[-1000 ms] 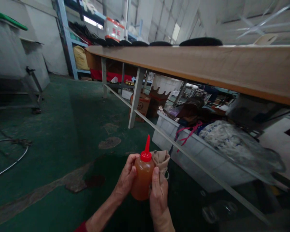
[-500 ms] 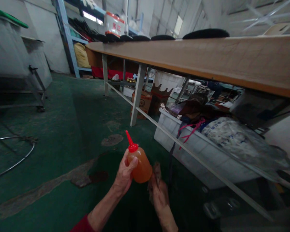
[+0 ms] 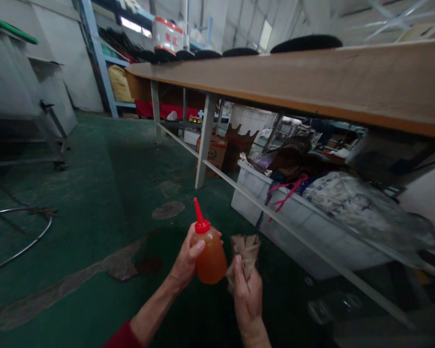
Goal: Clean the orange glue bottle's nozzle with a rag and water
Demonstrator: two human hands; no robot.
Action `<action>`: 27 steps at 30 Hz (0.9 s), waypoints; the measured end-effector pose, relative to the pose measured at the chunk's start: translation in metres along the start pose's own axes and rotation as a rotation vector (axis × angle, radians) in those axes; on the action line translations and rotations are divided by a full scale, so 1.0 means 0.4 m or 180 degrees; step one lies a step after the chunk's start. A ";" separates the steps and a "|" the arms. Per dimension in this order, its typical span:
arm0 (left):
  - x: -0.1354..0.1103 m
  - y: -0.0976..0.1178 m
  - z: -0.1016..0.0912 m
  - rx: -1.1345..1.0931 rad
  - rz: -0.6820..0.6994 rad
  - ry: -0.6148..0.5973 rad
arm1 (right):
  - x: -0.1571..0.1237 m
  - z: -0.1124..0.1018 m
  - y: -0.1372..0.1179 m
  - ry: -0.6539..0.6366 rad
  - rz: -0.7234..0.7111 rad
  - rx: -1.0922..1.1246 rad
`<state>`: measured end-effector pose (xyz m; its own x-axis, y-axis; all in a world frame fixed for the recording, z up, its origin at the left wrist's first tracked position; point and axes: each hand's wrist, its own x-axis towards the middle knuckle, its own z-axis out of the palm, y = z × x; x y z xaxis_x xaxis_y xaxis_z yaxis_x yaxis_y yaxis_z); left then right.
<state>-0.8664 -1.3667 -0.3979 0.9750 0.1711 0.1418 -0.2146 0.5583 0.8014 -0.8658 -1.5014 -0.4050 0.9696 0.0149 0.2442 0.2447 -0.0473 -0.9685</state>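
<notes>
My left hand [image 3: 187, 257] is wrapped round a squeeze bottle [image 3: 210, 259] with a red pointed nozzle and amber-brown liquid inside. The bottle stands nearly upright in the air above the green floor, its nozzle leaning a little to the left. Close to its right side, my right hand [image 3: 247, 292] grips a crumpled grey-brown cloth [image 3: 247, 249], with the thumb pressed on the front of it. Whether the cloth's lower left edge touches the bottle I cannot tell.
A long brown-topped table [image 3: 311, 67] with several black discs along it crosses ahead. Beneath it, a white bin [image 3: 253, 193] holds bags and cloth behind a metal rail. Cardboard boxes [image 3: 213, 150] sit farther back. A wheeled grey cart [image 3: 32, 106] stands left, with a metal hoop [image 3: 32, 246] nearer.
The bottle has turned more upright. My right hand has swung up and right, away from the bottle's base, and the cloth now shows more fully.
</notes>
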 end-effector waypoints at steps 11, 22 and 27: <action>0.008 0.015 0.013 0.0059 0.0339 0.0614 | 0.014 0.056 0.061 0.0064 0.1457 0.1768; 0.004 -0.027 0.017 0.1384 0.0940 0.1599 | -0.102 0.132 0.033 -0.0119 0.1750 0.2514; 0.014 -0.057 0.004 0.0899 0.1081 0.1769 | -0.054 0.079 0.034 0.0005 0.1605 0.2365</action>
<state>-0.8560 -1.3799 -0.4144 0.6668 0.7293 0.1534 -0.4049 0.1817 0.8961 -0.8837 -1.4706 -0.4250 0.9615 0.1658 -0.2192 -0.2747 0.6106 -0.7428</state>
